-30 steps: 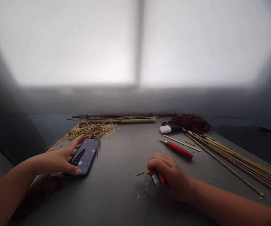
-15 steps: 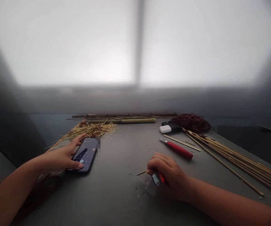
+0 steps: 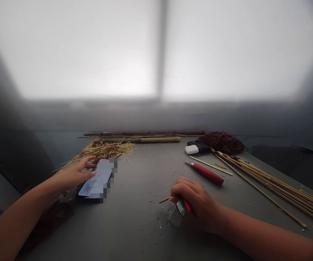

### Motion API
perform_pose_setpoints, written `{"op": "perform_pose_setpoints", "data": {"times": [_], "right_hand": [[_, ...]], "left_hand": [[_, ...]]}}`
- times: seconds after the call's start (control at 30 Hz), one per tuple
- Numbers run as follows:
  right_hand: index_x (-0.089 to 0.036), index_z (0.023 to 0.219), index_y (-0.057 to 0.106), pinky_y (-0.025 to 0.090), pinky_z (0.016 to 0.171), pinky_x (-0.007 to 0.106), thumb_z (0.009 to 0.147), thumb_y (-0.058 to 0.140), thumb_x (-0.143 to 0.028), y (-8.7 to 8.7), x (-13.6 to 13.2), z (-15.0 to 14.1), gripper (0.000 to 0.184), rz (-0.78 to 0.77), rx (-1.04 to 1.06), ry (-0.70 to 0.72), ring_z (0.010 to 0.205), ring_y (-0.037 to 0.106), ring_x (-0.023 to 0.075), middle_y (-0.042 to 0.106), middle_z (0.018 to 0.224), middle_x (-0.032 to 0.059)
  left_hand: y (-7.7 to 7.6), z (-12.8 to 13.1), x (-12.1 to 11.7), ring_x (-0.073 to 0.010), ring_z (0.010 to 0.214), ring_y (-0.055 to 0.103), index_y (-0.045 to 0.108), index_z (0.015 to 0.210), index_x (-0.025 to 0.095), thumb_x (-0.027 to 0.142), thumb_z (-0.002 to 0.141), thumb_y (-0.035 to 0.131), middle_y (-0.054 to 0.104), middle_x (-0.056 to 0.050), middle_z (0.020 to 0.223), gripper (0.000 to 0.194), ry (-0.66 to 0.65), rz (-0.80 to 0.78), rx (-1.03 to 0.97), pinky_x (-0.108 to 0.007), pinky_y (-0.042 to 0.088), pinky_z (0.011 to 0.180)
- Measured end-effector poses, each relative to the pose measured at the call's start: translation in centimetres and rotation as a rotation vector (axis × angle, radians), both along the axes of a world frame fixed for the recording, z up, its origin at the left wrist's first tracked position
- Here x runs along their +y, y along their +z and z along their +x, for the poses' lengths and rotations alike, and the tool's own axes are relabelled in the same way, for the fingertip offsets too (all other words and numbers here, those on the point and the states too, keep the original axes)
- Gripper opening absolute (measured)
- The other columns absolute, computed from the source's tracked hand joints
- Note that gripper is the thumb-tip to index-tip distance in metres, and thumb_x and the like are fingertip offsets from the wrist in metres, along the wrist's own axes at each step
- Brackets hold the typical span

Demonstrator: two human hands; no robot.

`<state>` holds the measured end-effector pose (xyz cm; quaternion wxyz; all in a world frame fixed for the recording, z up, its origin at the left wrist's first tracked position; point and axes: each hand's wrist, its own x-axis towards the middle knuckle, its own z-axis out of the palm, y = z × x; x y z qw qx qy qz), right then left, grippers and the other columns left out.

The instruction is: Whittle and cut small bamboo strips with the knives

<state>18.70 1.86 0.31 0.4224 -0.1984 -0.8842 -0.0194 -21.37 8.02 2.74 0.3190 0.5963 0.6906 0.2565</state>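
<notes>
My left hand (image 3: pixel 76 174) is at the left, fingers spread, its thumb over the screen of a dark phone (image 3: pixel 99 177). The phone lies on the grey table; its screen is bright and pale. Closer to the middle, my right hand (image 3: pixel 193 199) is closed around a red-handled tool with a broad metal blade (image 3: pixel 180 207) that points down toward the table. A thin bamboo sliver (image 3: pixel 164 200) sticks out to the left by its fingers. Just beyond this hand lies a red-handled carving knife (image 3: pixel 206 174), its tip pointing left and away.
Several thin bamboo sticks (image 3: pixel 270 183) run along the right side. Behind them are a dark red cord bundle (image 3: pixel 223 142), a white case (image 3: pixel 191 149) and a black box (image 3: pixel 201 145). Bamboo poles (image 3: pixel 160 139) lie at the back, with a straw-like pile (image 3: pixel 112 149) at left.
The phone screen has switched from a dark display with buttons to a pale picture. My left thumb has lifted and moved up the screen. My right hand stays in place.
</notes>
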Motion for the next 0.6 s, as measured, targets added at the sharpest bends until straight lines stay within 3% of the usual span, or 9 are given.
{"op": "perform_pose_setpoints", "data": {"times": [0.13,0.43,0.6], "right_hand": [[-0.022,0.089,0.047,0.035,0.055,0.024,0.085,0.043,-0.003,0.0,0.0,0.0,0.02,0.001,-0.004,0.002,0.059,0.047,0.0132,0.054,0.068,-0.0012],[-0.022,0.089,0.048,0.035,0.054,0.024,0.086,0.043,-0.003,0.0,0.1,0.0,0.02,0.01,-0.002,-0.007,0.059,0.047,0.0139,0.055,0.069,-0.0011],[-0.022,0.088,0.048,0.036,0.054,0.024,0.085,0.042,-0.003,0.1,0.0,-0.1,0.02,0.015,-0.002,0.005,0.059,0.047,0.0137,0.055,0.068,-0.0008]], "left_hand": [[0.3,-0.2,-0.2,-0.0362,0.118,0.063,0.032,0.152,0.027,0.045,0.065,0.073,0.048,-0.017,0.149,0.097,-0.035,-0.053,0.013,-0.034,0.058,0.075],[0.9,-0.2,-1.0,-0.0352,0.124,0.059,0.042,0.147,0.029,0.044,0.065,0.075,0.052,-0.016,0.147,0.09,-0.096,-0.039,-0.004,-0.039,0.054,0.093],[1.2,-0.2,-1.1,-0.0356,0.127,0.056,0.032,0.152,0.025,0.046,0.06,0.077,0.044,-0.016,0.152,0.104,-0.149,-0.075,-0.017,-0.038,0.054,0.095]]}}
